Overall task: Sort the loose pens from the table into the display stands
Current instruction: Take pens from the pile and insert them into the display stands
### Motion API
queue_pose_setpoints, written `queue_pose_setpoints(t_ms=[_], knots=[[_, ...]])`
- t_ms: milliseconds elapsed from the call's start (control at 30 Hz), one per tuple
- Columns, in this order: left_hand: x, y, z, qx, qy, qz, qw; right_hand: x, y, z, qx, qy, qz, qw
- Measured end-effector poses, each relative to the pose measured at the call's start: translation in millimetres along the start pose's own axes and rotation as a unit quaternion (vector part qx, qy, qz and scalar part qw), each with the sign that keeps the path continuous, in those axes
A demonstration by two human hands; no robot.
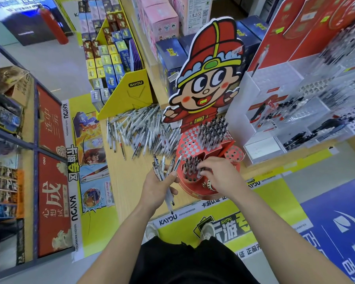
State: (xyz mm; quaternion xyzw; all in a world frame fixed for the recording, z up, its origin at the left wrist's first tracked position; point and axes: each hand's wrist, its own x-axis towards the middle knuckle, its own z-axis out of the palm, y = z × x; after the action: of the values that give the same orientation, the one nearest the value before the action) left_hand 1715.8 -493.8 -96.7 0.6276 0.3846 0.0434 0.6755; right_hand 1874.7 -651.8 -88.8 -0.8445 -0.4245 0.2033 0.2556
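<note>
A heap of loose white pens (140, 130) lies on the wooden table (127, 181). In front of the cartoon figure stands a red display stand (193, 138) with round holes. Its upper tier holds a cluster of upright pens (212, 132); its lower front tier (190, 181) holds several more. My left hand (159, 186) grips a bundle of pens (164, 169), tips fanning upward, just left of the stand. My right hand (218, 174) is over the lower tier, fingers curled down among the pens standing there; whether it pinches one is hidden.
A yellow cardboard display (129, 89) of card packs stands behind the pen heap. White acrylic racks (295, 111) with dark pens fill the right side. A big cartoon cut-out (209, 74) rises behind the red stand. Shelving (35, 148) runs along the left.
</note>
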Motion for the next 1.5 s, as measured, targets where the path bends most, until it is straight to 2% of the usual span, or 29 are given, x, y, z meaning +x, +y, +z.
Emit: queue_pose_setpoints(t_ms=[67,200,600,933,1067,1167,1367,1500], knots=[[1,0,-1,0.001,0.001,-0.006,1.000,-2,2,6,-0.008,-0.005,0.010,1.000],[-1,0,-1,-0.008,0.004,-0.012,1.000,-6,8,7,0.010,0.042,0.043,0.998],[-11,4,4,-0.018,-0.007,-0.010,1.000,-2,10,13,0.032,0.022,0.037,0.999],[-22,21,12,-0.016,-0.027,0.031,0.999,-4,0,7,0.014,0.033,0.057,0.998],[-23,22,15,-0.013,-0.035,0.037,0.999,-5,-19,-7,0.097,0.101,0.047,0.989],[-25,24,20,-0.023,-0.043,0.043,0.998,-4,-37,-11,0.162,0.091,0.057,0.981],[-26,22,21,-0.014,-0.046,0.041,0.998,2,-45,-8,0.225,0.082,0.100,0.966],[-27,23,21,-0.024,-0.044,0.032,0.998,1,-49,-10,0.258,0.100,0.096,0.956]])
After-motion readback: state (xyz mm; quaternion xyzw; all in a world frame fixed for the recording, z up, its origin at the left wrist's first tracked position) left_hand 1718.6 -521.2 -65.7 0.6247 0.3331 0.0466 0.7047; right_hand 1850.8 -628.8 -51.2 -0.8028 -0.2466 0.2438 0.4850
